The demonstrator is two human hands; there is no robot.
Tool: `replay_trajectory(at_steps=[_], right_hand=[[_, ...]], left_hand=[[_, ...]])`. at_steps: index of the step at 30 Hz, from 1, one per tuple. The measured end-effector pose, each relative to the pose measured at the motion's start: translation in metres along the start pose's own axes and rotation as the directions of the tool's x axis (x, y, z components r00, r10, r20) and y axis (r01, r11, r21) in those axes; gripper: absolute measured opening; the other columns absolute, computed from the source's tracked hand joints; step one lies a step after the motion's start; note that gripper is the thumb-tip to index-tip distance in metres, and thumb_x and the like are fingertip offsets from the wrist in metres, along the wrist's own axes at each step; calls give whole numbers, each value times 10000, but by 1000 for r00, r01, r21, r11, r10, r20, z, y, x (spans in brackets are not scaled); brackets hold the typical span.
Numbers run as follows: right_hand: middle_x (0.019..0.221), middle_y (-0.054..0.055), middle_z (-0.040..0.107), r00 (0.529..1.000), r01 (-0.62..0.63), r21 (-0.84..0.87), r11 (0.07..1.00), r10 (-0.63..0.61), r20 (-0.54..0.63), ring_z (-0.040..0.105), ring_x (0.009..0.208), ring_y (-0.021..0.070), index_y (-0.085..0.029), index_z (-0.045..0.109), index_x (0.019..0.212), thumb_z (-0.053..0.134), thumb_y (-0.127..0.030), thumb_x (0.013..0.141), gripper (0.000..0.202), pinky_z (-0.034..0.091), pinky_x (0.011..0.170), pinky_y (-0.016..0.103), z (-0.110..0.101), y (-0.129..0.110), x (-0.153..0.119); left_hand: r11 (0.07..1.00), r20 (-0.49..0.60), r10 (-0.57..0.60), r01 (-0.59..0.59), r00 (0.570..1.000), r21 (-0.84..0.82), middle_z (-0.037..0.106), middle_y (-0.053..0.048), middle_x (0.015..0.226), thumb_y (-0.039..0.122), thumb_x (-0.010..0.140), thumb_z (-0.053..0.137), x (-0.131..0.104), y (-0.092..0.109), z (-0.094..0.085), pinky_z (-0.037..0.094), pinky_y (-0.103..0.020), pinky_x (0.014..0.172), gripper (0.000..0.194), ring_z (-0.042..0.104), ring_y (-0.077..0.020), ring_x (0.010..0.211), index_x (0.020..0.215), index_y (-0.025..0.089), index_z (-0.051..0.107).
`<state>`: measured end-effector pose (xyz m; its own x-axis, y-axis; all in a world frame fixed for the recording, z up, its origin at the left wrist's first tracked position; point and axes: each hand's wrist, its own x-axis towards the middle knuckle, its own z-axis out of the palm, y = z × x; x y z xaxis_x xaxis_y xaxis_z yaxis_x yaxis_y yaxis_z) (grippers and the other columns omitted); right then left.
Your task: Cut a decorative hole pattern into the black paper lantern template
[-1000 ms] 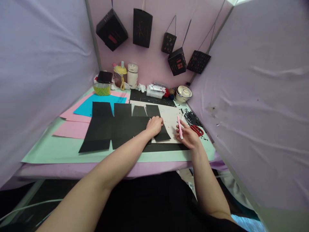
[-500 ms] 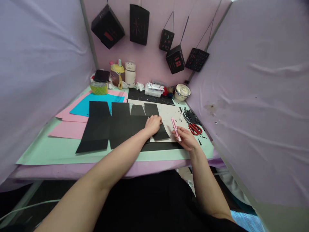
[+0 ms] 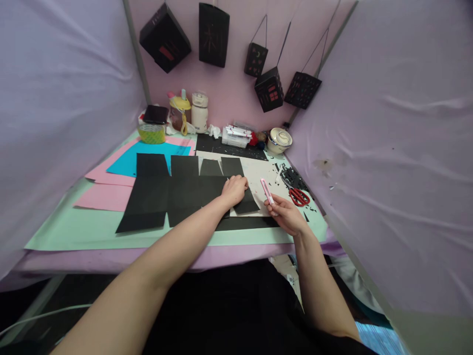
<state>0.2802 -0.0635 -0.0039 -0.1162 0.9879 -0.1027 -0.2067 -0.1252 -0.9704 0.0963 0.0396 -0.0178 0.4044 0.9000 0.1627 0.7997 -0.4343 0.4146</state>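
A large black paper sheet (image 3: 151,195) with flaps cut along its edges lies on the table. My left hand (image 3: 234,191) rests on its right part, fingers curled and pressed together; a small light tip shows beside them, and what they hold is hidden. To the right, my right hand (image 3: 284,211) is closed round a pink and white cutter (image 3: 266,190), which points up and away from me above the pale board (image 3: 256,170). A further black strip (image 3: 247,223) lies along the front, partly under the board.
Red-handled scissors (image 3: 299,197) and black scraps (image 3: 291,177) lie at the right. Blue (image 3: 127,160) and pink paper (image 3: 103,197) are at the left. Bottles, a pen box (image 3: 235,137) and a bowl (image 3: 280,140) stand behind. Several black paper boxes hang above.
The cutter in my right hand has tilted slightly and sits lower between the fingers. My left hand stays on the black sheet.
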Motion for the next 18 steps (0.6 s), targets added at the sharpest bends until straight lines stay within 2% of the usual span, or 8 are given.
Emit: replay_trajectory(at_steps=[3, 6, 11, 13, 15, 18], right_hand=[[779, 2, 581, 998, 27, -47, 999, -29, -50, 429, 598, 78, -187, 674, 974, 762, -300, 684, 324, 330, 502, 215, -1, 2, 2], [730, -16, 558, 992, 34, -110, 993, -47, -116, 401, 555, 67, -177, 641, 983, 756, -382, 673, 388, 278, 475, 208, -3, 6, 4], [640, -42, 509, 974, 24, -300, 954, -90, -210, 368, 495, 70, -153, 596, 1020, 678, -488, 701, 470, 258, 460, 210, -10, 14, 7], [634, -43, 513, 970, 16, -439, 898, -120, -211, 387, 495, 84, -153, 578, 1135, 636, -485, 738, 521, 281, 465, 214, -12, 14, 7], [654, -33, 543, 967, 30, -604, 796, -175, -183, 435, 528, 102, -168, 565, 1225, 620, -451, 761, 546, 331, 497, 224, -14, 14, 6], [699, 0, 608, 961, 38, -789, 614, -238, -139, 515, 605, 132, -171, 629, 1202, 597, -401, 786, 476, 410, 592, 252, -13, 12, 6]], left_hand=[[1000, -2, 3, -3, 1000, -3, 616, -69, 1013, 199, 931, 479, 0, 0, 0, 415, -367, 854, 149, 543, -247, 999, 887, 217, 620], [1000, 0, 5, -5, 1000, -7, 613, -68, 1014, 200, 931, 482, 1, -1, 1, 414, -358, 847, 146, 542, -243, 997, 892, 215, 622], [1000, 11, -6, 6, 1000, -9, 612, -71, 1021, 193, 928, 485, 3, -2, 2, 416, -352, 843, 147, 541, -242, 1004, 903, 212, 629], [1000, 13, -9, 9, 1000, -10, 614, -72, 1032, 202, 928, 491, 3, -2, 2, 417, -354, 844, 143, 541, -245, 1010, 909, 213, 632], [1000, 13, -10, 11, 1000, -11, 617, -73, 1043, 209, 929, 496, 3, -2, 1, 418, -353, 845, 140, 540, -244, 1017, 917, 213, 635], [1000, 10, -10, 10, 1000, -12, 621, -73, 1047, 212, 932, 499, 2, -1, 1, 417, -347, 846, 142, 542, -240, 1021, 919, 210, 640]])
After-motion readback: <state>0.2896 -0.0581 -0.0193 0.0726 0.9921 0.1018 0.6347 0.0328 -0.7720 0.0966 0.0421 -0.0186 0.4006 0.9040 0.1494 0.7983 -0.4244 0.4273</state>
